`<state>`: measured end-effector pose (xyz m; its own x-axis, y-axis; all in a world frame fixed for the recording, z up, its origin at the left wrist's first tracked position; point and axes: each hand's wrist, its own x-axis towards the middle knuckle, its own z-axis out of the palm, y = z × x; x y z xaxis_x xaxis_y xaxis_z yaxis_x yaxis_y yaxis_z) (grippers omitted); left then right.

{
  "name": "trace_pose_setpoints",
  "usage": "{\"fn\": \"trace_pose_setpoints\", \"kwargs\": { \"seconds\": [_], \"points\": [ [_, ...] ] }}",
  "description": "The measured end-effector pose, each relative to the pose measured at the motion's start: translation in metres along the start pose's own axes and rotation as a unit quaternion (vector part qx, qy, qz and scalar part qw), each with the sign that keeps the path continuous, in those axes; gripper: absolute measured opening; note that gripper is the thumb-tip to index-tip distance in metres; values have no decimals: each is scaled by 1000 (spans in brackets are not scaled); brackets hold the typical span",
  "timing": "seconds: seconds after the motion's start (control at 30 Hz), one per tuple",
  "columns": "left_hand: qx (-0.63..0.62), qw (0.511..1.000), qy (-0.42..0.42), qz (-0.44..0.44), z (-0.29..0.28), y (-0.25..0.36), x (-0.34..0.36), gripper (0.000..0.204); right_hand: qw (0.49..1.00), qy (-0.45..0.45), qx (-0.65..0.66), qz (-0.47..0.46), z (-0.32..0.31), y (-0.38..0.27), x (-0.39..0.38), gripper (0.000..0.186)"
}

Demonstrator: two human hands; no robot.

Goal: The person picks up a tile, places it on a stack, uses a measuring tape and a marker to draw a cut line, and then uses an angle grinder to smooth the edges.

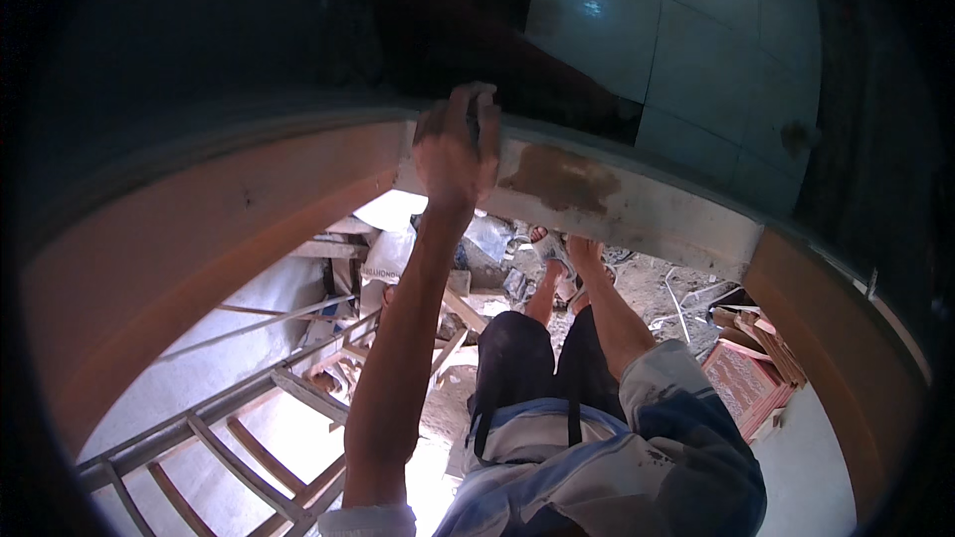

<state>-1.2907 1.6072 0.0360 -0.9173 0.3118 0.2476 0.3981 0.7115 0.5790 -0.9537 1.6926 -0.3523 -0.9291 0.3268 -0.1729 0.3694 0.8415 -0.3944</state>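
Note:
My left hand point(458, 144) reaches forward onto a white, stained ledge point(676, 219) at the edge of a tiled floor. Its bent fingers hook over the top of the ledge, next to a brown stain point(559, 177). Lower down, my right hand point(585, 251) is at the underside of the same ledge, and its fingers are hidden there. Whether it touches the ledge I cannot tell. Below me are my legs in dark shorts point(512, 358) and my feet point(552, 249) in sandals.
A wooden ladder point(199, 428) leans at the lower left. Orange-brown panels point(219, 179) flank the opening on both sides. Rubble point(657, 288) covers the ground below, with stacked reddish boards point(741, 388) at right. Pale floor tiles point(706, 50) lie beyond the ledge, beside dark, unclear shapes.

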Motion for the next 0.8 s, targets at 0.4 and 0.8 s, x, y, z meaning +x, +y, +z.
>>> {"fn": "trace_pose_setpoints", "kwargs": {
  "seconds": [0.4,0.8],
  "points": [
    [3,999,13,32,9,2,1,22,986,-157,-48,23,-5,108,-48,52],
    [27,999,-35,10,0,1,1,40,995,90,51,18,17,67,0,34]
  ]
}}
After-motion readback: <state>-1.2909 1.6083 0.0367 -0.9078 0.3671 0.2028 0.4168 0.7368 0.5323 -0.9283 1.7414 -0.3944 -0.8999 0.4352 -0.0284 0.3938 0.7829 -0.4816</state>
